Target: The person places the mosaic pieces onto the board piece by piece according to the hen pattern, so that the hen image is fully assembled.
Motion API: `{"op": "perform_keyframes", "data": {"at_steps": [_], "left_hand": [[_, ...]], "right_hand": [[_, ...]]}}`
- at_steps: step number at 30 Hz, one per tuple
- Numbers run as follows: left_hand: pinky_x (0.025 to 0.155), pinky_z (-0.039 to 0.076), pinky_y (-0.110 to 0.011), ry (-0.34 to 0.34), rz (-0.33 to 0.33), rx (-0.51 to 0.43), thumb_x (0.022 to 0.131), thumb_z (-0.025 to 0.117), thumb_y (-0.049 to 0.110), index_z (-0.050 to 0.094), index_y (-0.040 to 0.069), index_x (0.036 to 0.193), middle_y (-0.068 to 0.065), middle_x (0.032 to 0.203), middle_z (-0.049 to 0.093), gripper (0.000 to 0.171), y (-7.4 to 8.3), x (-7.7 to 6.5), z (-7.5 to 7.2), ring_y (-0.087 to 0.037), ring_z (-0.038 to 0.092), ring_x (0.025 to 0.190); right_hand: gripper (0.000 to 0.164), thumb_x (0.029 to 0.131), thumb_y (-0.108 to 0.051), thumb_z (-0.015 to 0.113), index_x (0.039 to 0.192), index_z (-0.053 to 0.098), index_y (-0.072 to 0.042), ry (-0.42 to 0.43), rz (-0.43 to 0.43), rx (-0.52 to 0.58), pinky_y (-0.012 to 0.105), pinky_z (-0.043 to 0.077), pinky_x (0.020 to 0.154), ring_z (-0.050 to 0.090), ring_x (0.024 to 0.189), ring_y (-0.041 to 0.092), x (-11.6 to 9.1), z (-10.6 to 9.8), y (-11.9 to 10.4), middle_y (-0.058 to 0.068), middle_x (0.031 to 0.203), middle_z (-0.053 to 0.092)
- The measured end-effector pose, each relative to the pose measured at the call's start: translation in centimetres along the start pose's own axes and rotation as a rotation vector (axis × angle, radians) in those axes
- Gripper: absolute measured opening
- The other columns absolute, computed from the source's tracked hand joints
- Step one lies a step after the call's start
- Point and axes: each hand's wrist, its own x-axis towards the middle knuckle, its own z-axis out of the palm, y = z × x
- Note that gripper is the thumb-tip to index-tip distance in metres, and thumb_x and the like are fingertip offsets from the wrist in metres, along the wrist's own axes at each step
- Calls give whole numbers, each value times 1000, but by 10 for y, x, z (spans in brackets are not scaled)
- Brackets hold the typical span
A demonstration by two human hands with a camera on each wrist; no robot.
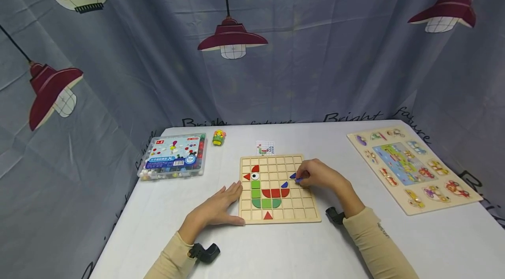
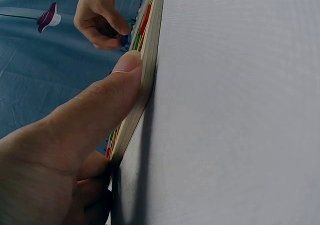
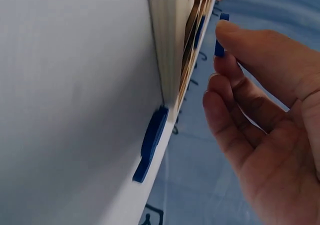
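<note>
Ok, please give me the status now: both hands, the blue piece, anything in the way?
Left hand flat, steadying the wooden grid board. Right hand pinching a blue piece just over the board. Another blue piece already placed. Nothing blocking.

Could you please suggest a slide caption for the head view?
Left hand steadies the wooden grid board while the right hand pinches a blue piece above it.

I can read "Bright" on the backdrop curtain [image 1: 351,117] just behind the table edge, with "future" beside it; the bead box [image 1: 173,156] label is too small to read.
</note>
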Motion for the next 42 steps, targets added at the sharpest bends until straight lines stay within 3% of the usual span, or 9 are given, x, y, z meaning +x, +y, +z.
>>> {"op": "perform_keyframes", "data": {"at_steps": [13, 42], "left_hand": [[126, 16, -44, -3, -2, -7, 78, 69, 63, 25, 2, 153, -10, 164, 16, 107, 2, 0, -2, -25, 16, 152], [126, 17, -45, 1, -7, -8, 77, 71, 62, 25, 2, 153, -11, 164, 17, 107, 3, -1, -1, -25, 17, 152]], "right_hand": [[8, 79, -7, 78, 82, 74, -13, -39, 23, -135, 27, 51, 73, 52, 77, 10, 4, 11, -16, -3, 89, 64], [7, 81, -6, 77, 83, 74, -12, -48, 12, -101, 21, 45, 62, 50, 72, 10, 3, 14, -16, -4, 83, 61]]}}
